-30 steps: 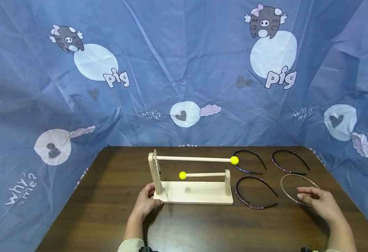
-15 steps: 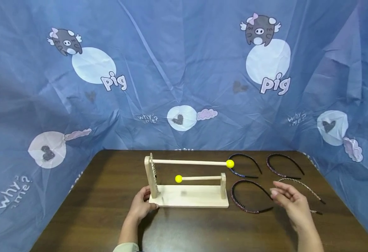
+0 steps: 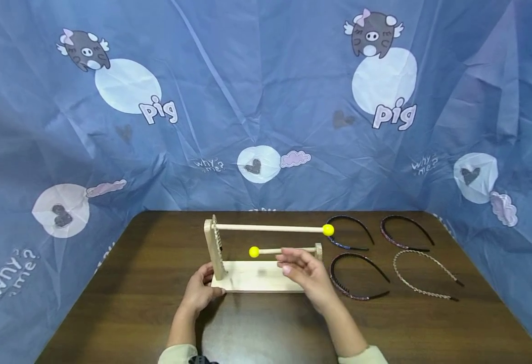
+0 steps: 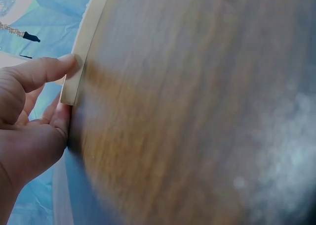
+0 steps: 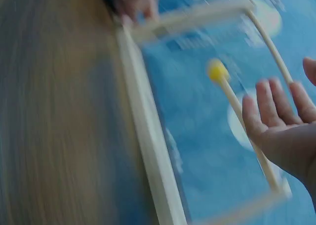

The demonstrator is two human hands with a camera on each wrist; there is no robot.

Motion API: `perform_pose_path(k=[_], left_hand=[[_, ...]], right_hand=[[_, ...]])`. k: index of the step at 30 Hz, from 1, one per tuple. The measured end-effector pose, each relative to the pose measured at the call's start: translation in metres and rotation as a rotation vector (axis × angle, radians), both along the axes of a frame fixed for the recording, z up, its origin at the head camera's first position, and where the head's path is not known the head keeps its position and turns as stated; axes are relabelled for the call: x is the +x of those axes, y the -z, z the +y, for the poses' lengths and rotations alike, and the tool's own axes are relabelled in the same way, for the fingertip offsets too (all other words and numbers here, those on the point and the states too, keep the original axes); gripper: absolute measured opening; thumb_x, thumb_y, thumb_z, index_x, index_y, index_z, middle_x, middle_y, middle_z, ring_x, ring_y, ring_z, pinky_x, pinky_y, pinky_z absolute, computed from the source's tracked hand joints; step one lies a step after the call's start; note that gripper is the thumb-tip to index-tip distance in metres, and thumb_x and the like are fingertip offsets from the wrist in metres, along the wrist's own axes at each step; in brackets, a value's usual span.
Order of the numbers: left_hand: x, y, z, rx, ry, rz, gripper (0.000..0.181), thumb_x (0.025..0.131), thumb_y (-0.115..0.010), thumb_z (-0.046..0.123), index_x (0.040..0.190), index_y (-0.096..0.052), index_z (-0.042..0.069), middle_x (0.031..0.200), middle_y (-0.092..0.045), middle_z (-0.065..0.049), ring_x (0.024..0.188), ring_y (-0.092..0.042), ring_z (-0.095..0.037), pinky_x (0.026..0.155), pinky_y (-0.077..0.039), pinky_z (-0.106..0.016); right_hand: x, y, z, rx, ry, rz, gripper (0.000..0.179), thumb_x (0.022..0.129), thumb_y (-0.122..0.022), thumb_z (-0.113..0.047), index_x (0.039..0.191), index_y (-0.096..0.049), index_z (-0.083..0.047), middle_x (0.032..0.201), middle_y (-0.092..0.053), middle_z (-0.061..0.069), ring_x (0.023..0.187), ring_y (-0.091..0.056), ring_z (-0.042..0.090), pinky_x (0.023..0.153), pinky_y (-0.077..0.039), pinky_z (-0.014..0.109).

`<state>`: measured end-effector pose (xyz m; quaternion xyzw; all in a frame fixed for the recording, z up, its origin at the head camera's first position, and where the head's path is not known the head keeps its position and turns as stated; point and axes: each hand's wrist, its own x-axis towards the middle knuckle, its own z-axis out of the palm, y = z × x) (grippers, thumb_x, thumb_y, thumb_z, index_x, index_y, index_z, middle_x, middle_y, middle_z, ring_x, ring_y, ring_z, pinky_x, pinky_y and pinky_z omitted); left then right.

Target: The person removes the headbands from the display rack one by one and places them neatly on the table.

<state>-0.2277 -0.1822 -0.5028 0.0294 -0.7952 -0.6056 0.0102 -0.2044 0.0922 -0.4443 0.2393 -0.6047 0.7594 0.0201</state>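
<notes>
A pale wooden stand sits on the table with two yellow-tipped rods, a long upper rod and a short lower rod. My left hand grips the left end of its base, thumb on the front edge; the left wrist view shows this thumb close up. Against the left post hangs a braided headband, seen edge-on, at the upper rod. My right hand is in front of the lower rod and hides part of it and the base. In the right wrist view its fingers are extended and hold nothing.
Right of the stand lie a blue headband, a dark pink headband, another dark headband and a beige braided headband. A blue patterned cloth rises behind the brown table.
My right hand has moved left from the beige braided headband, past the dark headband, to in front of the stand's lower rod. My left hand has kept its grip on the base.
</notes>
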Motion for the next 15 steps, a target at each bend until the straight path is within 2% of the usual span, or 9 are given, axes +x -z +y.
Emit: perform_pose_path(k=[4, 9, 12, 15], left_hand=[[-0.004, -0.003, -0.004, -0.008, 0.006, -0.003, 0.072, 0.059, -0.065, -0.023, 0.127, -0.047, -0.008, 0.113, -0.055, -0.025, 0.100, -0.052, -0.035, 0.071, -0.044, -0.031], [0.001, 0.000, -0.002, 0.017, 0.015, -0.009, 0.073, 0.058, -0.067, -0.022, 0.126, -0.046, -0.010, 0.112, -0.056, -0.024, 0.100, -0.053, -0.033, 0.073, -0.045, -0.030], [0.003, 0.001, -0.001, 0.045, 0.028, -0.009, 0.072, 0.059, -0.066, -0.022, 0.127, -0.046, -0.010, 0.111, -0.056, -0.024, 0.099, -0.053, -0.033, 0.072, -0.046, -0.030], [0.004, 0.000, -0.002, 0.042, 0.025, -0.001, 0.072, 0.060, -0.066, -0.022, 0.127, -0.045, -0.010, 0.111, -0.056, -0.024, 0.098, -0.053, -0.033, 0.071, -0.046, -0.030]], right_hand=[[-0.012, 0.000, -0.044, 0.018, -0.050, -0.002, 0.046, 0.086, -0.058, 0.003, 0.128, -0.042, 0.014, 0.121, -0.049, 0.034, 0.110, -0.051, 0.039, 0.094, -0.040, 0.037], [-0.017, 0.002, -0.076, 0.064, -0.137, -0.065, 0.050, 0.087, -0.059, 0.001, 0.133, -0.041, 0.007, 0.124, -0.051, 0.026, 0.115, -0.047, 0.040, 0.093, -0.041, 0.034], [-0.017, 0.000, -0.090, 0.066, -0.170, -0.072, 0.049, 0.087, -0.059, 0.000, 0.132, -0.042, 0.006, 0.120, -0.054, 0.025, 0.111, -0.050, 0.038, 0.089, -0.043, 0.032], [-0.017, -0.003, -0.101, 0.083, -0.160, -0.042, 0.043, 0.087, -0.061, -0.002, 0.127, -0.047, 0.006, 0.109, -0.059, 0.022, 0.099, -0.057, 0.027, 0.083, -0.045, 0.029]])
